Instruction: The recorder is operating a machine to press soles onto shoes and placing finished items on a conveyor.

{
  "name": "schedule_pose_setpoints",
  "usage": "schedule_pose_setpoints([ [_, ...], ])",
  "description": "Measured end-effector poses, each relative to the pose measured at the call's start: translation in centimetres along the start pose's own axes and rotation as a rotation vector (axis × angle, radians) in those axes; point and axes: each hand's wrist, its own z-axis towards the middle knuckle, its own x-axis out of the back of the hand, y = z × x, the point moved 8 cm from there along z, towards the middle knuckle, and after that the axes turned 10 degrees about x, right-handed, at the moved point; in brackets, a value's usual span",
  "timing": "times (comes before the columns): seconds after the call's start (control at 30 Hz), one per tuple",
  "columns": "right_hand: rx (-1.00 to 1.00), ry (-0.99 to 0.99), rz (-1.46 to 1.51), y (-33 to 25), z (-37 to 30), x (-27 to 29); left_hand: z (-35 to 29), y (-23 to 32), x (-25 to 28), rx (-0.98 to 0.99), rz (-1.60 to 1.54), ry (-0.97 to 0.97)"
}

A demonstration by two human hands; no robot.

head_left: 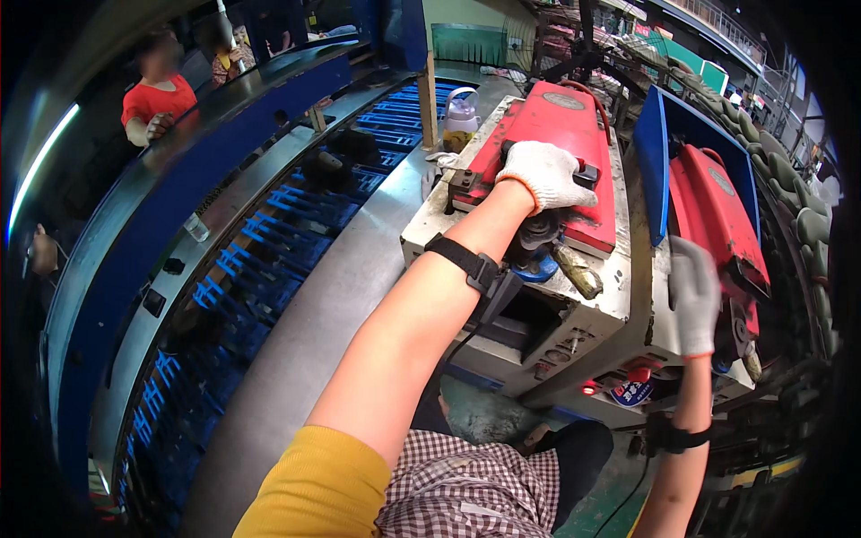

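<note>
My left hand [545, 174], in a white knitted glove, is closed round a black handle [587, 174] across the front of a red machine cover [565, 117]. Below that hand, a dark round fitting sits above a blue disc [535, 267], beside a worn, taped grip [578, 269]. My right hand [695, 300], gloved too and slightly blurred, is beside a second red machine cover [717, 202] on the right. Its fingers look stretched upward, and nothing shows in them. Both machine covers rest on off-white metal bodies.
A blue hood [656, 161] surrounds the right machine. At left runs a conveyor [242, 251] with blue bars, edged by a grey metal ledge [305, 314]. A lidded bottle [461, 117] stands beyond. Rows of grey-green soles [789, 170] hang at right. A person in red [161, 99] stands across the conveyor.
</note>
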Motion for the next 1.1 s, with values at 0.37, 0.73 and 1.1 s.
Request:
schedule_pose_setpoints([
  [0.37,-0.196,-0.316,0.647,-15.1,-3.6,-19.0,1.4,0.6,-0.6,-0.134,-0.063,-0.229],
  [0.73,0.039,-0.339,0.555,-17.0,2.3,-17.6,3.8,0.8,6.0,-0.217,-0.065,0.040],
  [1.1,-0.142,-0.557,-0.107,0.4,14.2,-24.4,3.2,0.3,13.7,-0.395,-0.070,1.065],
])
